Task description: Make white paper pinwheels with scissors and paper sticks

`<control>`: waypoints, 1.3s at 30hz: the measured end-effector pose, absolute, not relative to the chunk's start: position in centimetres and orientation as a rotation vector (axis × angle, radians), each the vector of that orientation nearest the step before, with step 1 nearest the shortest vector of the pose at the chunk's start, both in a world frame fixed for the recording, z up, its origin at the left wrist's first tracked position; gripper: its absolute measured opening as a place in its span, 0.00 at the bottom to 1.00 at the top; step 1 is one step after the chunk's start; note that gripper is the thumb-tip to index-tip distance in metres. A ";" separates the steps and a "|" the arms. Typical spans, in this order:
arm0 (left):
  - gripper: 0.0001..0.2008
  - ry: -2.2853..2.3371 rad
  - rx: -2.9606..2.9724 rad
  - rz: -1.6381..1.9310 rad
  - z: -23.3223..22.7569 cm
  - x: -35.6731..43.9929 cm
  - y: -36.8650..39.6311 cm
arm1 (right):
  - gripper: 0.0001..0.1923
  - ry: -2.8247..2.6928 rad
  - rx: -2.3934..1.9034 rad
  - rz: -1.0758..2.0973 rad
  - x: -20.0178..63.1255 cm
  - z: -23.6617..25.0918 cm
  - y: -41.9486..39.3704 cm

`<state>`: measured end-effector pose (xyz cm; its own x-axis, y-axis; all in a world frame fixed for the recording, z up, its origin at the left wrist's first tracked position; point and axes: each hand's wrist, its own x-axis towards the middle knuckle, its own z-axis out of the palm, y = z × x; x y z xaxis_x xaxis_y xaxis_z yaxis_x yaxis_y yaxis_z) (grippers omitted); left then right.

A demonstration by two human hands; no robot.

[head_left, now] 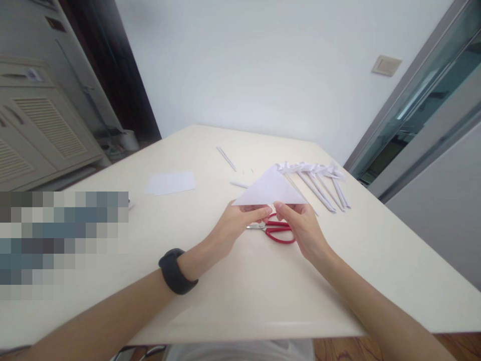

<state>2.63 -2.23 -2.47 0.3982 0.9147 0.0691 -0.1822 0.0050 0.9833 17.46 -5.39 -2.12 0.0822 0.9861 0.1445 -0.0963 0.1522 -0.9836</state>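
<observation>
White wall (233, 75) is seen behind a cream table (225, 311), with a light switch (387, 66) mounted at the right and a louvred cabinet (48, 110) set at the far left; over the middle of the table a paper triangle (268, 188) is held between both hands. Its surface is plain, white and smooth; its long straight edge is turned toward the body, its blunt peak is pointed toward the wall, and its two sharp corners are spread left and right; how many layers are folded into it cannot be told.

By the left hand (238, 220), the left part of the near edge is gripped, thumb along the edge and fingers tucked beneath; by the right hand (304, 228), the edge is pinched near its middle, with the thumb laid on it; a dark band (176, 271) is worn on the left wrist.

Below the hands, red-handled scissors (268, 231) are laid with the blades turned left; beyond, at the right, rolled paper pieces (316, 192) are ranged side by side, their far ends crumpled; white sheets (171, 183) are placed at the left, and thin white sticks (226, 159) are seen farther back.
</observation>
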 end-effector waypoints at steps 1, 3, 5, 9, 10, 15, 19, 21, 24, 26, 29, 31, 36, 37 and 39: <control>0.11 0.768 1.258 1.018 -2.5 2.6 -2.2 | 0.10 -1.152 -1.065 1.091 17.3 -2.1 -5.5; 0.10 0.783 1.251 1.038 -2.7 2.6 -2.2 | 0.09 -1.168 -1.069 1.084 17.2 -2.0 -5.6; 0.09 0.782 1.252 1.058 -2.8 2.6 -2.2 | 0.08 -1.181 -1.062 1.073 17.1 -2.0 -5.7; 0.08 0.723 1.251 1.049 -2.9 2.7 -2.2 | 0.08 -1.171 -1.045 1.064 17.0 -2.1 -5.7; 0.08 0.712 1.251 1.051 -2.8 2.7 -2.3 | 0.08 -1.164 -1.046 1.060 17.0 -2.1 -5.7; 0.08 0.685 1.254 1.069 -2.7 2.6 -2.2 | 0.08 -1.167 -1.056 1.030 17.0 -2.3 -5.6; 0.07 0.659 1.246 1.072 -2.6 2.6 -2.2 | 0.08 -1.172 -1.056 1.036 17.0 -2.3 -5.6; 0.07 0.658 1.241 1.078 -2.7 2.6 -2.2 | 0.08 -1.178 -1.056 1.037 17.0 -2.3 -5.7; 0.07 0.664 1.233 1.081 -2.7 2.7 -2.2 | 0.08 -1.178 -1.056 1.026 17.1 -2.2 -5.7; 0.06 0.662 1.234 1.082 -2.7 2.7 -2.2 | 0.09 -1.175 -1.059 1.032 17.1 -2.2 -5.7; 0.06 0.663 1.235 1.080 -2.7 2.6 -2.1 | 0.09 -1.168 -1.062 1.049 17.1 -2.2 -5.7; 0.07 0.665 1.229 1.079 -2.6 2.5 -2.0 | 0.08 -1.157 -1.054 1.060 17.2 -2.2 -5.6; 0.07 0.646 1.218 1.084 -2.4 2.1 -1.5 | 0.10 -1.131 -1.049 1.044 17.7 -2.1 -5.4; 0.07 0.642 1.214 1.087 -2.4 2.0 -1.4 | 0.10 -1.132 -1.050 1.039 17.7 -2.0 -5.4; 0.07 0.635 1.205 1.091 -2.3 1.9 -1.2 | 0.11 -1.135 -1.047 1.038 17.9 -2.0 -5.3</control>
